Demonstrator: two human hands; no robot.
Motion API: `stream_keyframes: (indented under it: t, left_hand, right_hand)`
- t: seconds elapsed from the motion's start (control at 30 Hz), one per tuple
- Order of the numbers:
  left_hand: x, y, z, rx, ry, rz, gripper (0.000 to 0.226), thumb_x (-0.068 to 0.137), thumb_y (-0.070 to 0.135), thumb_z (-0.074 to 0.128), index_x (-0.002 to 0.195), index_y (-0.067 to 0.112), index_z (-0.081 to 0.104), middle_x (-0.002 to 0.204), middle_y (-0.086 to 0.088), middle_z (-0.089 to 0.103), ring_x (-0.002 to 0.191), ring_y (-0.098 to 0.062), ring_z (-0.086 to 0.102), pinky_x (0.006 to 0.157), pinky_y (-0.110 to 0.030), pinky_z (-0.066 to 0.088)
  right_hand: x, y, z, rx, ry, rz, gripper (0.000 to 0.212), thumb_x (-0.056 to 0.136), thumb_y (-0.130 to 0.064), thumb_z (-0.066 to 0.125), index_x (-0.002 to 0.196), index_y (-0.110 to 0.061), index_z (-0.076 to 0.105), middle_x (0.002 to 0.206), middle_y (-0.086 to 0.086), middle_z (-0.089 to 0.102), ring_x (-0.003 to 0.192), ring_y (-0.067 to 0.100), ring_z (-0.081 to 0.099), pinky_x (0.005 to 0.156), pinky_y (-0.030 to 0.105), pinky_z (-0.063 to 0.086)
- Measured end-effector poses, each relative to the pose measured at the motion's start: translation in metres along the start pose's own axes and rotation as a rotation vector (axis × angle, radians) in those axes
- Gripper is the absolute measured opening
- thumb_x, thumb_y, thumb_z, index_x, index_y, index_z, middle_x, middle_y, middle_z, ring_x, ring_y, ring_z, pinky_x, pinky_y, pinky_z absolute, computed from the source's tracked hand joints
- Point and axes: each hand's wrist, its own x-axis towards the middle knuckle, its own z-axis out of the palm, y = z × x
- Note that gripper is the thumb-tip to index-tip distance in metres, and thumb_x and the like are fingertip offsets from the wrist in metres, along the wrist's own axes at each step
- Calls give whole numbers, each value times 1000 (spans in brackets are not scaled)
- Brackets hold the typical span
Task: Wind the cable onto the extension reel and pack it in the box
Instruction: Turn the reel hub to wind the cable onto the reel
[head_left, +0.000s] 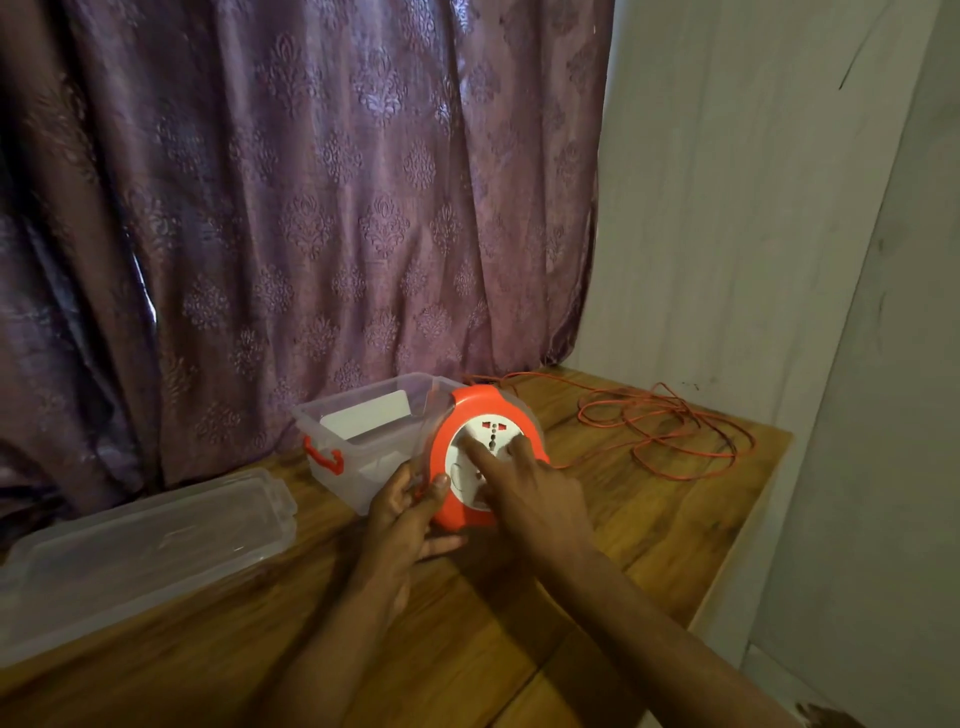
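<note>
The orange extension reel (488, 457) is standing tilted on edge at the centre of the frame, resting on the wooden counter (597, 545) and touching the right end of the clear box (363, 441). The left hand (410, 514) is grasping the reel's lower left rim, thumb lying on the orange face and fingers wrapping behind. The right hand (524, 483) is lying across the white socket face (493, 436), fingers spread and pressing flat on it; this grip is not clenching on anything, only bearing on the face.

The orange cable (670, 426) is lying unwound in loose loops on the counter to the right of the reel, well apart from both hands, with one strand running back toward the reel's right side and another passing behind its top edge.

The box is sitting open at centre left, against the purple curtain (285, 208), showing a red latch (324, 457) on its near end. Its clear lid (145, 545) is lying flat on the counter at lower left, just beside the box.
</note>
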Motion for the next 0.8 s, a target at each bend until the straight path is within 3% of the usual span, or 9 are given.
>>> stream_keyframes:
  t: [0.07, 0.17, 0.3, 0.37, 0.47, 0.53, 0.6, 0.7, 0.8]
  left_hand:
    - [-1, 0, 3, 13, -18, 9, 27, 89, 25, 68, 115, 36, 65, 112, 8, 74, 97, -25, 74, 67, -43, 62]
    - [-2, -1, 11, 10, -40, 28, 23, 89, 23, 67, 109, 35, 66, 105, 11, 76, 91, -20, 75, 63, -37, 62]
    - [-2, -1, 16, 20, -59, 49, 27, 90, 24, 66, 115, 35, 63, 107, 11, 75, 91, -16, 75, 63, -34, 62]
    - [0, 0, 16, 13, -43, 42, 28, 91, 23, 66, 117, 34, 62, 107, 11, 76, 91, -16, 75, 63, -35, 62]
    - [4, 3, 18, -15, -19, 37, 34, 92, 21, 65, 125, 24, 61, 113, 3, 74, 95, -22, 74, 64, -38, 62]
    - [6, 6, 18, -26, -3, 39, 38, 92, 21, 65, 130, 22, 58, 118, 4, 71, 99, -25, 72, 65, -40, 63]
    - [7, 9, 17, -34, -1, 40, 41, 93, 22, 64, 133, 22, 56, 119, 6, 69, 102, -25, 71, 65, -40, 63]
    - [6, 12, 16, -22, -18, 37, 34, 93, 23, 64, 127, 26, 58, 119, 5, 68, 100, -22, 71, 63, -37, 62]
    - [5, 12, 16, -13, -29, 35, 25, 93, 22, 64, 114, 34, 59, 110, 13, 68, 95, -18, 72, 65, -38, 63]
  right_hand:
    - [0, -1, 0, 93, 61, 111, 56, 87, -54, 45, 137, -48, 21, 114, 8, 57, 78, 36, 65, 57, 36, 45]
    - [1, -5, 0, 333, 154, 428, 60, 78, -72, 42, 128, -39, 38, 98, 9, 68, 86, 37, 64, 66, 38, 47]
    - [10, -7, -1, 721, 109, 695, 51, 78, -63, 55, 112, -26, 51, 105, 8, 67, 99, 31, 61, 78, 37, 49]
    - [9, -6, -4, 673, 106, 660, 50, 81, -62, 54, 112, -23, 49, 103, 10, 67, 97, 33, 62, 73, 35, 46]
    - [4, 0, -4, 268, 205, 370, 48, 86, -57, 50, 119, -25, 39, 97, 9, 67, 79, 37, 65, 56, 35, 40]
    - [3, 6, -5, 144, 185, 154, 49, 88, -46, 53, 130, -32, 31, 112, 5, 58, 78, 33, 65, 51, 33, 41]
    - [1, 11, -2, 62, 104, 27, 60, 88, -35, 57, 139, -42, 27, 129, 5, 46, 90, 31, 62, 49, 33, 45]
    - [1, 14, 2, -29, 15, -16, 73, 88, -25, 56, 144, -49, 15, 143, 12, 36, 99, 33, 59, 51, 33, 46]
    - [5, 13, -2, -71, 19, -9, 69, 89, -31, 52, 143, -49, 13, 134, 11, 44, 82, 31, 64, 50, 30, 38]
